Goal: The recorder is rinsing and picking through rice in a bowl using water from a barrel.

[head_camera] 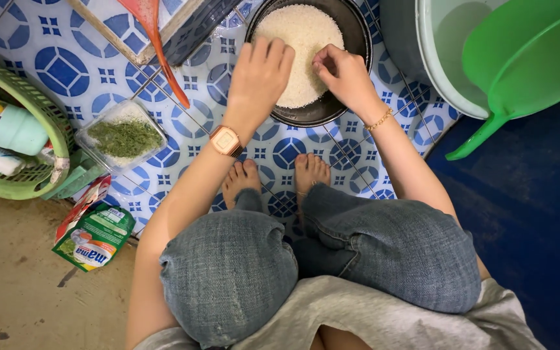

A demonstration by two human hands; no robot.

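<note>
from the head view, you're squatting on the blue patterned tile floor (98, 78) with the dark bowl (358, 39) just past your toes, full of white rice (303, 39). your left hand (258, 74) lies over the near rim, fingers together and curled down onto the grains, clamped on nothing i can make out. your right hand (343, 74) is at the rice too, thumb and fingertips pinched together right at the surface; whether a grain or speck sits between them, i cannot tell. how far along: the rice looks dry and heaped, no water in the bowl, so by my reading the picking-over is underway and any rinsing is yet to come. now the room around you: the pale basin (442, 58) with the green scoop (526, 58) is close on your right, near the bowl's edge, so that side is tight. on the left there's the orange ladle (157, 45), a clear box of green herbs (123, 135), a green basket (27, 181) and a green packet (95, 236), all well apart from your hands. bare tile shows between bowl and herbs.
</note>
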